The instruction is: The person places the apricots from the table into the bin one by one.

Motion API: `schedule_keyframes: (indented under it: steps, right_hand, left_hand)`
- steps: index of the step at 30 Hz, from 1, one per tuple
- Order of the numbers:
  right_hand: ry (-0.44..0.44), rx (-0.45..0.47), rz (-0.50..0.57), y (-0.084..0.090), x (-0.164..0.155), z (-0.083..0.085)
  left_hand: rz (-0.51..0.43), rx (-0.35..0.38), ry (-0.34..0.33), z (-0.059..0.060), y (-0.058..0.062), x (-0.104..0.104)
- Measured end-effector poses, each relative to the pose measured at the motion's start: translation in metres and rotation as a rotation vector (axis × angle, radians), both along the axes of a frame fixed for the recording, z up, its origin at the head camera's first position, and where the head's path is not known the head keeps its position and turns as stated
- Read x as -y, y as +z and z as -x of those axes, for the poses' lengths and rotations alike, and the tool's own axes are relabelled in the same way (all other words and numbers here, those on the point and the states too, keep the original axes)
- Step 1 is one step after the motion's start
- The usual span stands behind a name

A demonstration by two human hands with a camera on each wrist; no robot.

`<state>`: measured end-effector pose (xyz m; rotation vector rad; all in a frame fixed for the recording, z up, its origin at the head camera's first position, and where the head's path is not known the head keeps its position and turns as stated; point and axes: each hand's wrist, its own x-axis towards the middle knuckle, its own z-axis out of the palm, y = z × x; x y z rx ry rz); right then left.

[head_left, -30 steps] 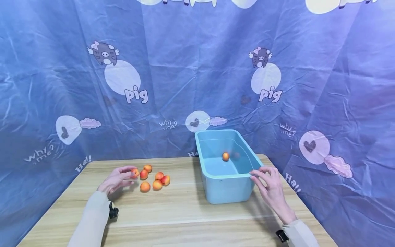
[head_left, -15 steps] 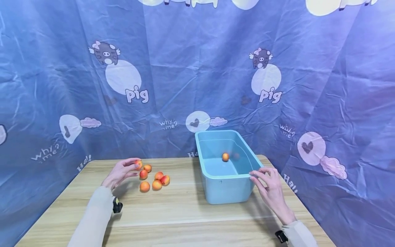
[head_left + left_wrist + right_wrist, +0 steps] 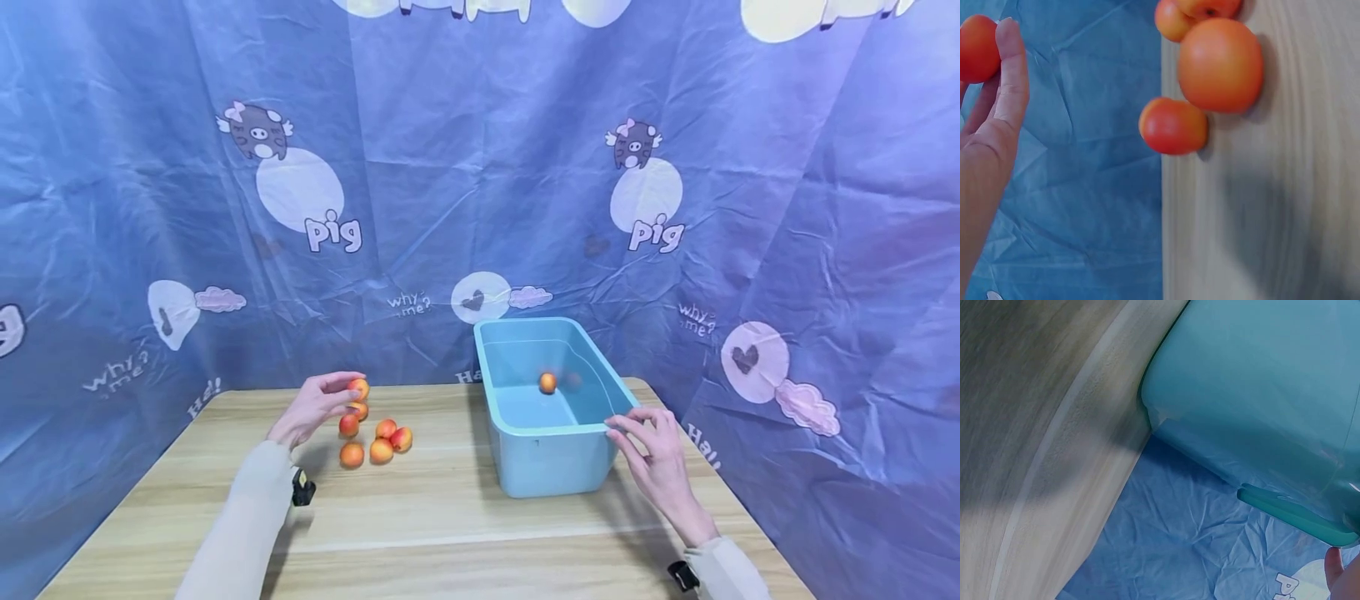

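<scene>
1. The left hand (image 3: 313, 406) pinches one orange-red fruit (image 3: 359, 388) at its fingertips, lifted clear of the wooden surface (image 3: 450, 533) and well to the left of the blue tub (image 3: 551, 450).
2. In the left wrist view the same held fruit (image 3: 977, 49) sits against the fingers (image 3: 1013, 75), with the blue backdrop behind it.
3. Below that hand, a cluster of loose fruits (image 3: 375, 437) lies on the surface, left of the tub and apart from it; some touch each other.
4. The right hand (image 3: 660, 467) grips the tub's near right corner, fingers curled over the rim.
5. One fruit inside the tub (image 3: 548, 382) rests on its floor near the far wall.
6. Behind the tub hangs a blue printed cloth (image 3: 480, 167) with pig pictures.
</scene>
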<state>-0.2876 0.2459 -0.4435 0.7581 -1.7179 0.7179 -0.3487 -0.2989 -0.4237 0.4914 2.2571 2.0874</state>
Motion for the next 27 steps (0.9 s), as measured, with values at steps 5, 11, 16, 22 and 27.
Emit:
schedule_keyframes:
  steps: [5,11,16,22,27]
  right_hand:
    - [-0.004,-0.001,0.017,-0.001,-0.002,0.0]
    - [0.0,-0.001,0.016,-0.002,-0.002,-0.001]
    - [0.002,-0.001,0.018,-0.001,-0.001,0.0]
    - [0.009,0.005,0.016,0.0,0.0,0.001]
    - [0.016,-0.003,0.02,-0.001,0.0,0.001]
  left_hand:
    - [0.018,-0.013,0.013,0.006,0.009,-0.015]
    - [0.078,-0.048,0.044,0.007,0.02,-0.033]
    - [0.159,-0.099,0.076,0.009,0.028,-0.046]
    - [0.148,-0.127,0.052,0.015,0.037,-0.065]
    - [0.112,-0.142,0.016,0.022,0.043,-0.086]
